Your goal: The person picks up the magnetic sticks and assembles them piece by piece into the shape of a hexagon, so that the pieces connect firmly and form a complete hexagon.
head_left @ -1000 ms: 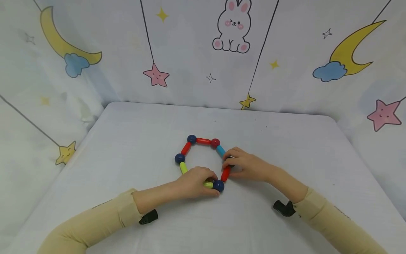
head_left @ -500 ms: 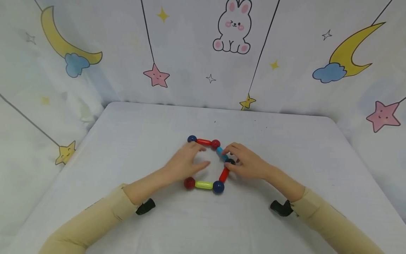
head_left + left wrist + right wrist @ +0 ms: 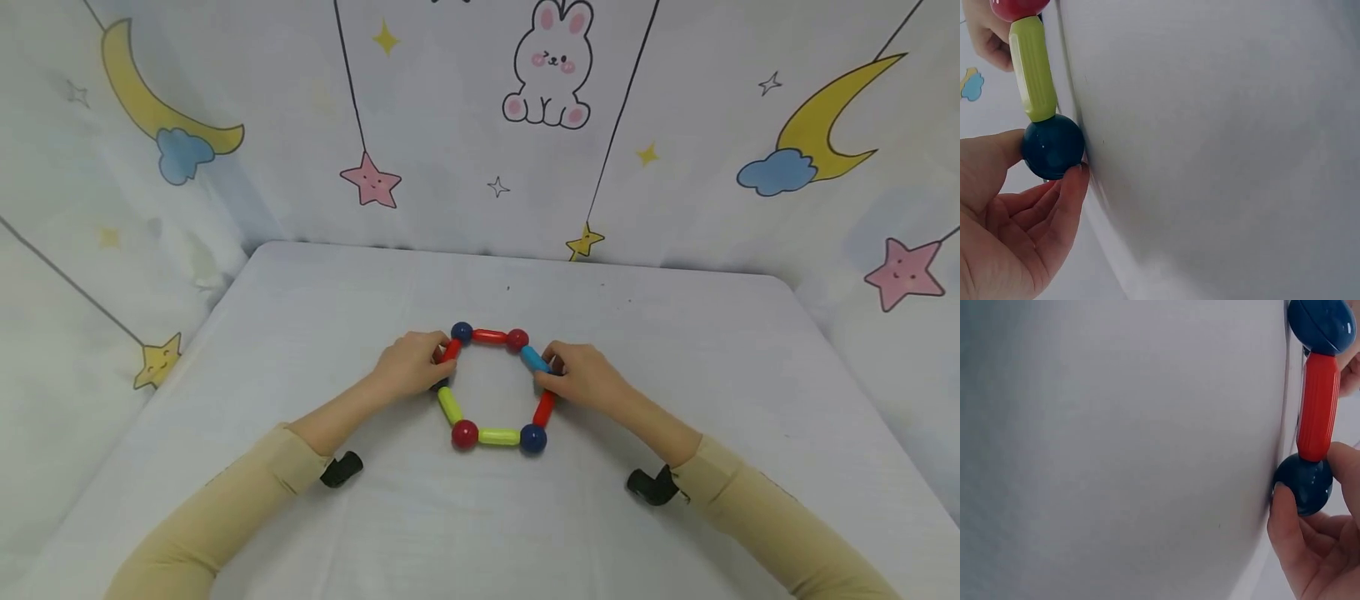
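A six-sided ring of magnetic balls and rods lies flat on the table. My left hand (image 3: pixel 409 365) pinches the left blue ball (image 3: pixel 1054 146) between thumb and fingertips. At the opposite corner, the right blue ball (image 3: pixel 1305 485) is pinched by my right hand (image 3: pixel 587 377). Both gripped balls are mostly covered in the head view. A blue ball (image 3: pixel 462 332) and a red ball (image 3: pixel 517 339) form the far corners. Nearer are a red ball (image 3: pixel 465 435) and a blue ball (image 3: pixel 533 439). Linking them are red rods (image 3: pixel 490 336), yellow-green rods (image 3: pixel 499 437) and one light-blue rod (image 3: pixel 534 358).
A white cloth covers the table (image 3: pixel 480 525). Behind it hangs a white curtain (image 3: pixel 450 100) printed with moons, stars and a rabbit. Black pieces (image 3: pixel 342 470) show beneath both wrists.
My left hand has gone from the near side of the ring to its left ball and grips it. The ring has shifted slightly right. My right hand has closed on the right ball.
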`<state>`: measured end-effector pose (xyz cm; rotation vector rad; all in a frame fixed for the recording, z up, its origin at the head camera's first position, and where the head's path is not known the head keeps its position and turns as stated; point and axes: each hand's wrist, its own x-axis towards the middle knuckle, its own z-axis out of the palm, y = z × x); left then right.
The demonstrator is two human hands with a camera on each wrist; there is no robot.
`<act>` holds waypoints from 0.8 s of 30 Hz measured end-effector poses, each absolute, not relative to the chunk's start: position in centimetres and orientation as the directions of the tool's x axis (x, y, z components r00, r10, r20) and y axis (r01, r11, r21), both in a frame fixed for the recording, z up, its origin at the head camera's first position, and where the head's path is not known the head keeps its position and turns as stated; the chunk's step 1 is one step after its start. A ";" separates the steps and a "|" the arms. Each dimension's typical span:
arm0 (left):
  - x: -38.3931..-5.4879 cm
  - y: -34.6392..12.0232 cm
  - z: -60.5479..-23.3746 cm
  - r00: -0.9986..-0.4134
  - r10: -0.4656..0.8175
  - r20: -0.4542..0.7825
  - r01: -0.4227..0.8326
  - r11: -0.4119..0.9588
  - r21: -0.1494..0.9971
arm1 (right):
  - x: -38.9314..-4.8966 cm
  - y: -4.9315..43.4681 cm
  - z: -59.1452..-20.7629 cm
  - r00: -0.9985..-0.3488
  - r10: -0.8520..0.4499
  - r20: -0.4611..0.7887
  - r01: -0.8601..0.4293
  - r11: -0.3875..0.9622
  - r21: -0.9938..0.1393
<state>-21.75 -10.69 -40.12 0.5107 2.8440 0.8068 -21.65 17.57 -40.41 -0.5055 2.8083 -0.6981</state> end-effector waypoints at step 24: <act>-22.5 -8.7 -40.8 -0.932 0.362 0.017 0.315 0.787 0.530 | -22.4 19.4 -40.5 -0.951 -0.282 -0.123 -0.190 0.854 -0.485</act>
